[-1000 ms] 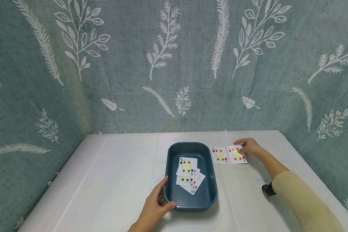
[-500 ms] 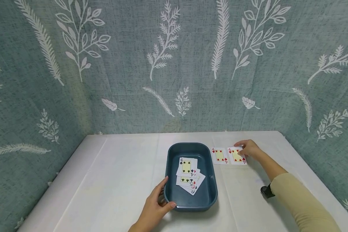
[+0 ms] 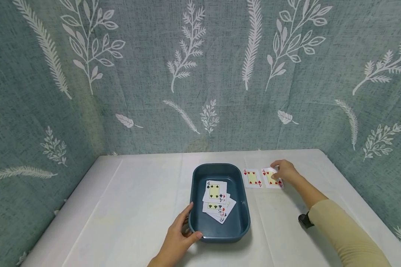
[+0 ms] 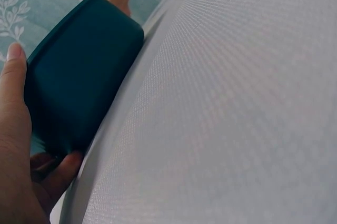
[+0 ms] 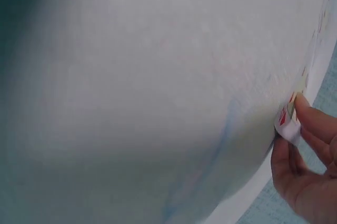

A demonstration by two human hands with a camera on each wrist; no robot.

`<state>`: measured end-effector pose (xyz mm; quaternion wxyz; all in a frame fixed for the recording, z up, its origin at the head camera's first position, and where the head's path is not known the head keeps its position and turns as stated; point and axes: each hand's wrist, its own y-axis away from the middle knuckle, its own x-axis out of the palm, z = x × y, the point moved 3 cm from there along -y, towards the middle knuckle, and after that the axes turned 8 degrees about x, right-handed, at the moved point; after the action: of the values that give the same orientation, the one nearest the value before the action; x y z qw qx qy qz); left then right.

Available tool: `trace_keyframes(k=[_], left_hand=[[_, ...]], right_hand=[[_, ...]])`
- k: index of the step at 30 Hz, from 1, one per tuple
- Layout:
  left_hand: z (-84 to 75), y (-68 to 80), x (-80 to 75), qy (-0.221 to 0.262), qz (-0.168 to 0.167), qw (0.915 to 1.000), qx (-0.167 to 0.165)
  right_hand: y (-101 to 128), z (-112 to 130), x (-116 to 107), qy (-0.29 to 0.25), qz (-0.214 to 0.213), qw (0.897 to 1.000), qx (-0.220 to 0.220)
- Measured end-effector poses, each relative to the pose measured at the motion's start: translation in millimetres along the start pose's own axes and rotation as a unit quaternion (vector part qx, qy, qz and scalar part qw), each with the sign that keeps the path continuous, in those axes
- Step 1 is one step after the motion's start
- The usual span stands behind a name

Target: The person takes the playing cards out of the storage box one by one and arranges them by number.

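A dark blue tray (image 3: 219, 166) sits mid-table and holds several overlapping playing cards, a four of spades (image 3: 214, 191) on top. My left hand (image 3: 188, 227) grips the tray's near left corner, thumb over the rim; the left wrist view shows the same hand (image 4: 21, 145) against the tray wall (image 4: 79, 82). Right of the tray two red fours lie face up side by side: the left card (image 3: 252, 178) lies flat and untouched. My right hand (image 3: 276, 173) pinches the right card (image 3: 270, 178) at its far right edge. In the right wrist view, the card's edge (image 5: 287, 121) curls up between the fingertips (image 5: 308, 119).
The white cloth-covered table (image 3: 137, 200) is enclosed at the back and sides by a green leaf-patterned curtain (image 3: 200, 74). A black wrist strap (image 3: 304, 220) shows on my right forearm. The table's right edge runs close beside my right arm.
My right hand's fingers have closed on the right card's edge, which has lifted slightly off the cloth. The left hand, tray and other cards have not moved.
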<state>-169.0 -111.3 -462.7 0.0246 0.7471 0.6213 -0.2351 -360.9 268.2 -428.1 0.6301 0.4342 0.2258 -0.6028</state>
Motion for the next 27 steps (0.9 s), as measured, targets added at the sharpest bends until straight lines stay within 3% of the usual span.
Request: trace_keyframes(k=[10, 18, 27], left_hand=[[1.2, 0.7, -0.6, 0.003, -0.002, 1.0, 0.006], [1.1, -0.5, -0.9, -0.003, -0.007, 0.9999, 0.014], [1.4, -0.7, -0.1, -0.003, -0.007, 0.9999, 0.009]], right_hand=[[5.2, -5.2, -1.0, -0.005, -0.044, 0.998, -0.049], [7.3, -2.7, -2.0, -0.066, -0.037, 0.996, -0.054], [13.9, 12.8, -1.9, -0.053, -0.022, 0.995, -0.087]])
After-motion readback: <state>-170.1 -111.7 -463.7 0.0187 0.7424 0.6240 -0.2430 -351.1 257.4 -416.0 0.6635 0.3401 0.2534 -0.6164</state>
